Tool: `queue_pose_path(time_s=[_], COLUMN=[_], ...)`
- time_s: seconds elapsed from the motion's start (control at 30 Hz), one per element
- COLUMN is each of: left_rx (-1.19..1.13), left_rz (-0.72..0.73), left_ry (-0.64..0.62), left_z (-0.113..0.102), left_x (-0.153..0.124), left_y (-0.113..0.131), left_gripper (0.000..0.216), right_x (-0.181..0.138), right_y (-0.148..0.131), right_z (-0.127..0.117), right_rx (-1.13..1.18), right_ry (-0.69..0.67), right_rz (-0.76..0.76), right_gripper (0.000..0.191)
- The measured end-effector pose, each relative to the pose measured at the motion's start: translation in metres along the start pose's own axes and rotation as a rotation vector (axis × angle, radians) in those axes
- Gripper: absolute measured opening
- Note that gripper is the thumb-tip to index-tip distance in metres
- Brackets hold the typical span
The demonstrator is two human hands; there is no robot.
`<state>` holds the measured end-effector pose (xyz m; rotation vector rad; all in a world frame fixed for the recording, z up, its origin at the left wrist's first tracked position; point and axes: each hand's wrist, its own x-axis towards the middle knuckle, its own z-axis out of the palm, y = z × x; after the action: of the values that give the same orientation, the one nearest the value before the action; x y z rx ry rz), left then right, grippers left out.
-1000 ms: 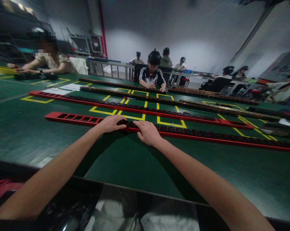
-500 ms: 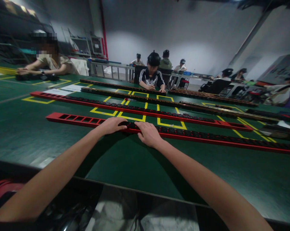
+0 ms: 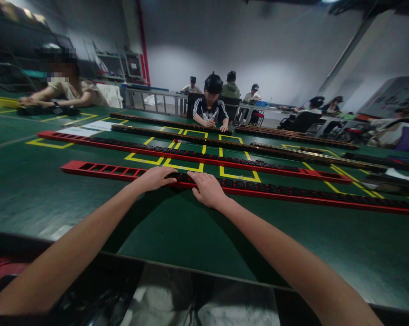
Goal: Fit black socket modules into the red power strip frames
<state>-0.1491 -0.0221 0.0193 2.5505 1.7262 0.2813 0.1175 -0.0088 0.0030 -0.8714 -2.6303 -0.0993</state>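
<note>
A long red strip [image 3: 99, 168] with a row of black socket modules lies across the green table [image 3: 191, 235] in front of me. Its left end shows several empty slots. My left hand [image 3: 154, 178] rests palm down on the strip where the black modules begin, fingers stretched flat to the right. My right hand [image 3: 207, 189] lies just beside it on the strip, fingers extended flat over the modules. The two hands almost touch at the fingertips.
A second red strip [image 3: 191, 156] and darker strips [image 3: 177, 131] lie farther back over yellow tape squares [image 3: 238, 174]. A person in a dark striped jacket [image 3: 209, 108] works opposite, another person [image 3: 65, 88] at far left, others behind. White paper [image 3: 78, 131] lies at left.
Both hands stay pressed on the same spot of the near red strip. Only the head camera has shifted slightly, so the scene sits a little lower and to the left.
</note>
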Motion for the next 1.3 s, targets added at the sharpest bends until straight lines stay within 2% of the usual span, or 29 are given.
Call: queue_pose_path(time_s=[0.1,0.27,0.33,0.63,0.83,1.03,1.2,1.3], left_rx=[-0.001,-0.007,-0.009,-0.057,-0.081,-0.091,-0.096,-0.103], left_rz=[0.01,-0.023,-0.039,-0.066,-0.067,-0.057,-0.057,-0.061], left_ry=[-0.002,0.007,0.002,-0.007,0.006,0.014,0.001,-0.002], left_z=[0.0004,0.0026,0.0032,0.0021,0.0022,0.0024,0.001,0.0007], left_x=[-0.0003,0.0018,0.0027,0.0033,0.0027,0.0026,0.0026,0.0026], left_y=[-0.0002,-0.0023,-0.0037,-0.0056,-0.0052,-0.005,-0.0054,-0.0055], left_gripper=[0.047,0.049,0.051,0.054,0.055,0.056,0.059,0.059], right_x=[-0.0004,-0.0008,-0.0007,-0.0003,-0.0003,0.0,-0.0007,-0.0008], right_y=[-0.0007,0.001,0.0015,-0.0015,0.0003,-0.0019,-0.0021,-0.0021], right_z=[-0.0011,-0.0002,0.0003,-0.0042,-0.0008,-0.0044,-0.0065,-0.0065], right_rx=[0.016,-0.007,-0.014,0.024,-0.023,-0.01,-0.017,-0.007], right_ry=[0.009,-0.002,0.0,-0.006,-0.002,-0.025,-0.034,-0.024], right_rz=[0.022,-0.015,-0.022,0.002,-0.015,-0.009,-0.004,0.006], right_gripper=[0.066,0.045,0.042,0.056,0.041,0.049,0.042,0.045])
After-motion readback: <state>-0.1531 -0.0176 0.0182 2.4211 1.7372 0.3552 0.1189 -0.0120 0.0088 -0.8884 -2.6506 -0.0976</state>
